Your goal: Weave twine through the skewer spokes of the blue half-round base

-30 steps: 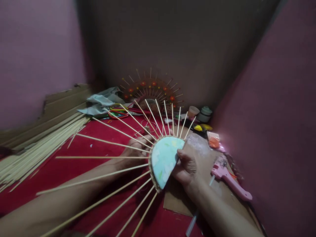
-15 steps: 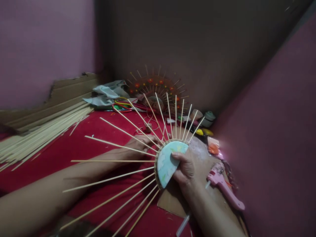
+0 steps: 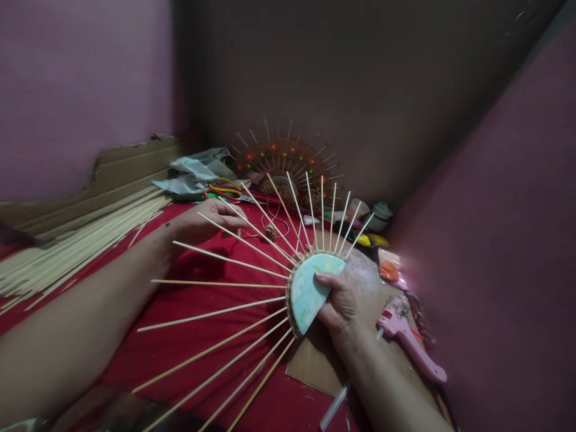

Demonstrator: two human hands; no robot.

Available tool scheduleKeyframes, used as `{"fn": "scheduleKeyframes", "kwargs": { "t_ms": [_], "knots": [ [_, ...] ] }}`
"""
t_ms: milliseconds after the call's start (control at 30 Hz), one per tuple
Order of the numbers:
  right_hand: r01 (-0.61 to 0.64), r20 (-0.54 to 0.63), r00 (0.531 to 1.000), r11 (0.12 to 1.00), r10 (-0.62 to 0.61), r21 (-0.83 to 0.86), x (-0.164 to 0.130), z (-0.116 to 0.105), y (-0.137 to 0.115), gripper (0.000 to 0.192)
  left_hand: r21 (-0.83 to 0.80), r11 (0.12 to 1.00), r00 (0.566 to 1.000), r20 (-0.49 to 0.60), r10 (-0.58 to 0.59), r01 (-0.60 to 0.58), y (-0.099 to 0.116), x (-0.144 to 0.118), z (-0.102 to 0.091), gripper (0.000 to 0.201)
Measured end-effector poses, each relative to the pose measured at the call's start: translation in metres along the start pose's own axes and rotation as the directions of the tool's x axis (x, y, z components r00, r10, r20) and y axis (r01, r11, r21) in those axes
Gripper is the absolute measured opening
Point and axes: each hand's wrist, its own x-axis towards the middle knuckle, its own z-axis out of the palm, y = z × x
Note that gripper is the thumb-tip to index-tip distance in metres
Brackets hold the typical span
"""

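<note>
My right hand point(image 3: 338, 303) grips a half-round pale blue piece point(image 3: 309, 291), its thumb lying on the patterned face. A woven cord edge point(image 3: 288, 300) runs round the curved side of the piece. Several thin sticks point(image 3: 229, 262) fan outward from that edge. My left hand point(image 3: 220, 216) is away to the upper left, behind the stick tips, with its fingers pinched together. Thin twine point(image 3: 252, 235) shows by its fingertips, near a small wound bundle point(image 3: 270, 231); the grip itself is partly hidden.
Loose sticks point(image 3: 90, 246) lie in a pile at left beside cardboard point(image 3: 135, 162). Scissors point(image 3: 225, 191) rest at the back, before a flower-decorated stick fan point(image 3: 281, 150). A pink glue gun point(image 3: 411, 339) lies at right on a board point(image 3: 310, 363). Red cloth point(image 3: 189, 312) covers the surface.
My left hand has moved from the woven edge toward the upper left. The stick fan in my right hand has turned slightly and shifted a little right.
</note>
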Motion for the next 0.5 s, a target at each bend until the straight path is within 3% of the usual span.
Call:
{"fn": "scheduleKeyframes", "kwargs": {
  "t_ms": [133, 267, 433, 500],
  "knots": [
    [0.001, -0.001, 1.000, 1.000, -0.001, -0.010, 0.001, 0.000, 0.000, 0.022, -0.142, 0.989, 0.997, -0.069, -0.044, 0.034, -0.003, -0.002, -0.010, 0.011],
    [0.020, 0.002, 1.000, 1.000, -0.020, -0.022, -0.001, 0.003, -0.001, 0.023, -0.221, 0.975, 0.997, -0.057, -0.047, 0.033, -0.004, -0.004, -0.015, 0.009],
    [0.007, 0.016, 1.000, 1.000, -0.007, -0.022, -0.001, 0.004, -0.001, 0.021, -0.246, 0.969, 0.995, -0.091, -0.035, 0.012, -0.003, -0.005, -0.018, 0.010],
    [0.010, 0.001, 1.000, 1.000, -0.010, -0.018, 0.000, 0.003, -0.001, 0.022, -0.171, 0.985, 0.991, -0.132, -0.010, -0.013, -0.004, -0.006, -0.020, 0.011]
  ]
}}
